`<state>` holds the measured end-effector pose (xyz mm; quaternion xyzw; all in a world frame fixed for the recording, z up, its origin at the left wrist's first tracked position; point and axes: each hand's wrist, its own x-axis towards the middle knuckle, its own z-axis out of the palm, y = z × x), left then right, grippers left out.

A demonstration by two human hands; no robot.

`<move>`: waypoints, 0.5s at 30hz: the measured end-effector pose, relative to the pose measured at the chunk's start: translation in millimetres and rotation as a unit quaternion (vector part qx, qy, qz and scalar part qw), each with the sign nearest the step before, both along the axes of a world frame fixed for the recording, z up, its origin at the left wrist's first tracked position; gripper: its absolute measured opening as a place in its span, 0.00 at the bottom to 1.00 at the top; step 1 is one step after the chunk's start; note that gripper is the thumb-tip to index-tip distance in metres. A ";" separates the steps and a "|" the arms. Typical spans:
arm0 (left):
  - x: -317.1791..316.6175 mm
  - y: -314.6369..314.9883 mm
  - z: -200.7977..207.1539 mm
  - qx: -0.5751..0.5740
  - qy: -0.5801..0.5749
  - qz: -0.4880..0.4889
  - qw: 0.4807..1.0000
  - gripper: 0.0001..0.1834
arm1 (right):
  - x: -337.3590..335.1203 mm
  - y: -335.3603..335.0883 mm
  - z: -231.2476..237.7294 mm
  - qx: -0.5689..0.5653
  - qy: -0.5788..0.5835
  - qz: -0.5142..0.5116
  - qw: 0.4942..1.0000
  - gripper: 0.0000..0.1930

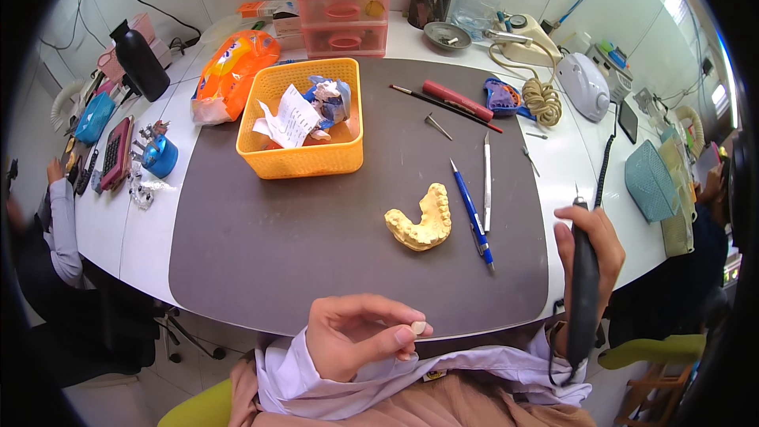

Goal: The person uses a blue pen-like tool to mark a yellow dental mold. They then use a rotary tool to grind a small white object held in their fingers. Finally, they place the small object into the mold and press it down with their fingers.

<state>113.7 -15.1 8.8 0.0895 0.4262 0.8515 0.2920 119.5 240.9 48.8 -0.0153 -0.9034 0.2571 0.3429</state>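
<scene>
Left hand [348, 336] has a tiny off-white piece [418, 327] pinched between thumb and fingertips, down on the person's side of the yellow plaster dental cast [431, 221]. Might be a tooth crown, but it's too small and half covered by fingers to be sure. Right hand [605, 249] is wrapped around a chunky black rotary handpiece [583, 292], well over to the right of the cast, thin bit pointing away from the person. The cast itself just sits on the brown desk mat [277, 245], horseshoe opening facing away and left, neither hand touching it. Just right of it there's a blue mechanical pencil [472, 213], then a slim silver craft knife [487, 182]. Orange-yellow plastic basket [300, 164] with crumpled paper [292, 120] is beyond the cast, off to the left.
</scene>
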 end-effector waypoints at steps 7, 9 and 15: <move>-2.7 4.2 -3.9 -0.006 0.048 0.016 0.999 0.08 | -25.0 19.6 -20.7 0.087 -0.135 -0.060 0.985 0.08; -3.7 4.8 -3.3 -0.003 0.037 0.019 0.999 0.08 | -28.0 19.7 -23.1 0.099 -0.145 -0.058 0.983 0.07; -1.6 4.0 -4.1 -0.006 0.051 0.063 0.997 0.07 | -31.5 23.5 -28.1 0.097 -0.168 -0.016 0.981 0.11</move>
